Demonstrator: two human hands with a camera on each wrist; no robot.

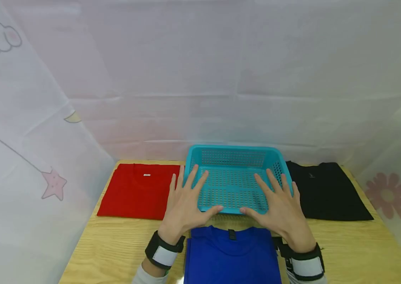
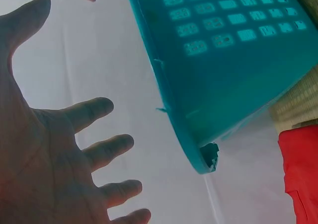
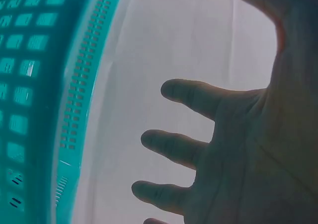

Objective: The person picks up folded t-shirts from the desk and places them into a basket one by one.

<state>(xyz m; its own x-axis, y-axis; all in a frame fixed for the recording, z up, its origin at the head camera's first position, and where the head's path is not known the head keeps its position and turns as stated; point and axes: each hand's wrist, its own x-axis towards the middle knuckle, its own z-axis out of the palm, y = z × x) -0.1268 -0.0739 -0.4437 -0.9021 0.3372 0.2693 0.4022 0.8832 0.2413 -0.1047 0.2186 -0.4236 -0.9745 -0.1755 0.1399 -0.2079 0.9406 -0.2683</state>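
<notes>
Both hands are spread above the near side of a teal plastic basket (image 1: 234, 148) with a perforated floor and walls. My left hand (image 1: 182, 209) hovers by its left near corner, fingers straight and apart, holding nothing. On the other side my right hand (image 1: 282, 211) has the same spread, also with nothing in it. In the left wrist view the left palm (image 2: 44, 154) stands apart from the basket wall (image 2: 213, 90). The right wrist view likewise has a gap between the right fingers (image 3: 174, 147) and the basket (image 3: 74, 110). No shirt lies in the basket.
Left of the basket lies a folded red T-shirt (image 1: 140, 193), and right of it a folded black T-shirt (image 1: 328, 193). Folded blue T-shirts (image 1: 232, 260) lie in front, between the forearms. The wooden table (image 1: 90, 252) backs onto a pale printed sheet (image 1: 222, 79).
</notes>
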